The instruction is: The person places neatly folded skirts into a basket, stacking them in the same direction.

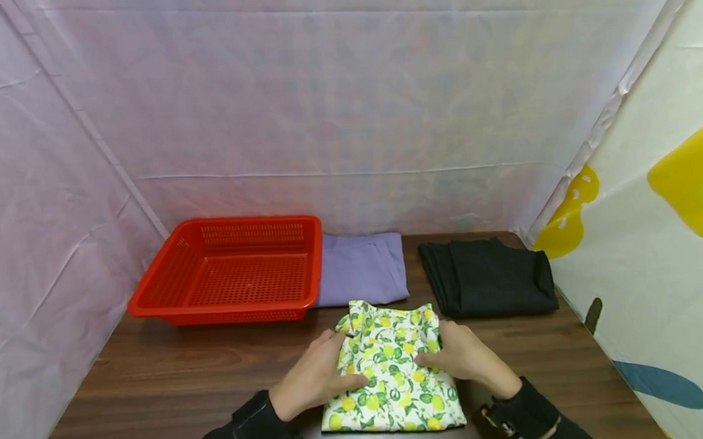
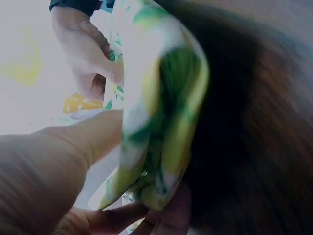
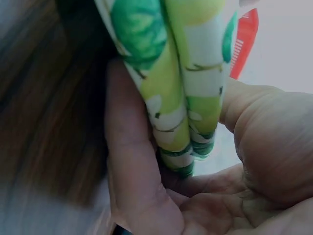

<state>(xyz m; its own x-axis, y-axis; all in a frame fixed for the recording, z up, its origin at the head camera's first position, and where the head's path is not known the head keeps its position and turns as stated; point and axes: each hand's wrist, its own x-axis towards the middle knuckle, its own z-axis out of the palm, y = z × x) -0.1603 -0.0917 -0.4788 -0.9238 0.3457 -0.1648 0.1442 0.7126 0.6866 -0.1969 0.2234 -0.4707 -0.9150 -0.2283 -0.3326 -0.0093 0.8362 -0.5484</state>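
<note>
A folded white cloth [image 1: 393, 368] with a lemon-and-leaf print lies at the near middle of the table. My left hand [image 1: 315, 375] grips its left side, thumb over the top. In the left wrist view, the fingers [image 2: 171, 210] curl beneath the folded edge of the cloth [image 2: 161, 98]. My right hand [image 1: 466, 351] holds the opposite side, its thumb also on top. The right wrist view shows a finger [image 3: 129, 132] under the stacked layers and the thumb on the other face. Most of the remaining fingertips are hidden by the fabric.
A red plastic basket [image 1: 226, 318] stands at the back left with nothing inside. Beside it lies a folded purple cloth [image 1: 362, 269], partly behind the basket's rim. A folded black cloth [image 1: 495, 279] lies at the back right. Fabric walls [image 1: 346, 102] enclose the brown wooden table [image 1: 175, 371].
</note>
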